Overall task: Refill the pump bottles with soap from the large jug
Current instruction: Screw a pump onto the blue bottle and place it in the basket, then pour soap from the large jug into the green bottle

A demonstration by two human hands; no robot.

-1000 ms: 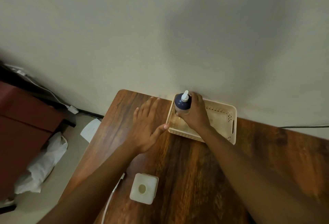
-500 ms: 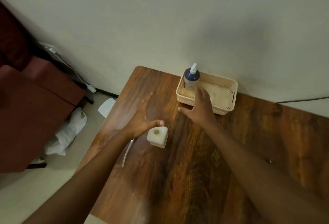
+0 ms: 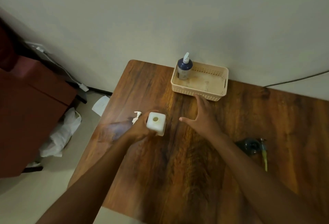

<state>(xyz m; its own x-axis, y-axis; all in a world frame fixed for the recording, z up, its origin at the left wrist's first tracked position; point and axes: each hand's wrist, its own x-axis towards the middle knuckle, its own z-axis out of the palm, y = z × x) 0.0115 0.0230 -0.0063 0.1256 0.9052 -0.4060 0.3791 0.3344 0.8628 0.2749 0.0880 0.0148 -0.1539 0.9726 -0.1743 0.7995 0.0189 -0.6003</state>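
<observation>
Soap could slop onto the tabletop (image 3: pixel 178 161) if our left hand (image 3: pixel 140 129), its grip wrapped around the open white bottle (image 3: pixel 156 123), tips it. Our right hand (image 3: pixel 203 117) hovers with fingers spread, holding nothing. Beyond that hand, a capped pump bottle (image 3: pixel 184 68) stands in the basket (image 3: pixel 199 95); no jug shows.

From my feed the table (image 3: pixel 195 161) looks like dark wood-grain with a slight sheen, some glare in the middle. The square bottle (image 3: pixel 156 123) at my left hand (image 3: pixel 140 129) is matt off-white plastic. Far side, the basket (image 3: pixel 199 94) is cream perforated plastic, and the pump bottle (image 3: pixel 185 69) in it looks like smooth plastic, dark blue on top. Wall (image 3: pixel 160 19) is flat matt paint.
</observation>
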